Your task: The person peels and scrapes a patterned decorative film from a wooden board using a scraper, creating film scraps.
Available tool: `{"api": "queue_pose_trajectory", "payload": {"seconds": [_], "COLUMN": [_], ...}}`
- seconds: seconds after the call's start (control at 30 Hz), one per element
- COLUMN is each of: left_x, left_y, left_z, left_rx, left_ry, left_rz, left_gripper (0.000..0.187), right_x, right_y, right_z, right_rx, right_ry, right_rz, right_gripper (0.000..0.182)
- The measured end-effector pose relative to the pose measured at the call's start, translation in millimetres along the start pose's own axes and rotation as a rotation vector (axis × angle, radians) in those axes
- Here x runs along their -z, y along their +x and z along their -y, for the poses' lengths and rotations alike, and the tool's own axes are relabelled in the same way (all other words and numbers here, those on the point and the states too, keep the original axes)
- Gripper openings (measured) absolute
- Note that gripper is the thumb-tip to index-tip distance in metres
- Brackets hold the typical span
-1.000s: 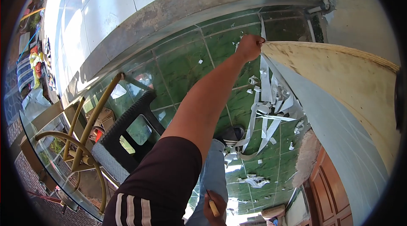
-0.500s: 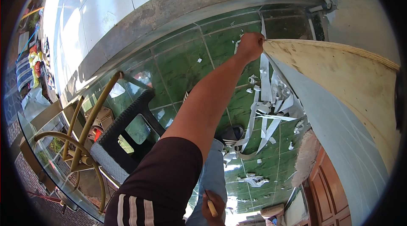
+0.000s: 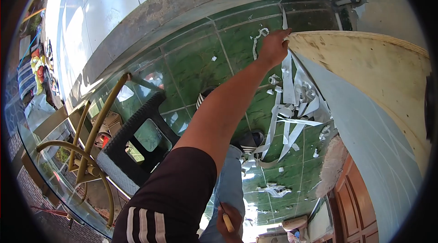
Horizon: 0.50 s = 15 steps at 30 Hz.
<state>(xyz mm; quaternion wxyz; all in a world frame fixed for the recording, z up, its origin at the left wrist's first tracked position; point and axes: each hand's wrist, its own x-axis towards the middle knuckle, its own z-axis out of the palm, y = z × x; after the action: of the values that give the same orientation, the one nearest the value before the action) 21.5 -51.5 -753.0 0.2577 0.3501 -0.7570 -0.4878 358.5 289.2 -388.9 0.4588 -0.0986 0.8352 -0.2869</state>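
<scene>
My left hand [image 3: 273, 49] reaches out to the near corner of a plywood board [image 3: 365, 58]. Its index finger is stretched along the board's edge, with the thumb apart below it at the corner; the other fingers are mostly hidden. Low in the view, my right hand [image 3: 226, 221] is closed around a tool with a light wooden handle [image 3: 228, 223]; a thin dark end sticks out above the fist. Beneath the board hangs a pale grey-white sheet or panel [image 3: 365, 122], partly covered by the board.
Curled white strips [image 3: 303, 99] and scraps litter the green tiled floor [image 3: 191, 79]. A black woven stool [image 3: 137, 147] and a glass table [image 3: 54, 183] with brass-coloured legs stand left. A concrete step [image 3: 150, 26] runs along the top; a brown door [image 3: 353, 199] is lower right.
My left hand has opened from a pinch at the board's corner, and its index finger now points along the edge. My right hand keeps its hold. The view has shifted slightly.
</scene>
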Motion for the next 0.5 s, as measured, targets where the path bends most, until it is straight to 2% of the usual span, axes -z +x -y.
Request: {"api": "queue_pose_trajectory", "payload": {"seconds": [0.03,0.13,0.23,0.5], "left_x": [3.1,17.0,24.3,41.0], "left_y": [4.9,15.4,25.3,46.6], "left_z": [-9.0,-10.3,-2.2,-3.5], "left_rx": [-0.055,-0.014,-0.064,-0.323], "left_ry": [-0.012,0.053,0.144,0.421], "left_rz": [0.015,0.187,0.281,0.498], "left_gripper": [0.022,0.021,0.021,0.025], "right_x": [1.0,3.1,1.6,0.0], "right_y": [0.6,0.0,-1.5,-0.7], "right_z": [0.6,0.2,-3.7,-3.4], "right_rx": [0.002,-0.002,-0.009,0.011], "right_ry": [-0.007,-0.013,-0.002,-0.007], "right_rz": [0.004,0.007,0.004,0.020], "right_gripper": [0.019,0.019,0.019,0.019]}}
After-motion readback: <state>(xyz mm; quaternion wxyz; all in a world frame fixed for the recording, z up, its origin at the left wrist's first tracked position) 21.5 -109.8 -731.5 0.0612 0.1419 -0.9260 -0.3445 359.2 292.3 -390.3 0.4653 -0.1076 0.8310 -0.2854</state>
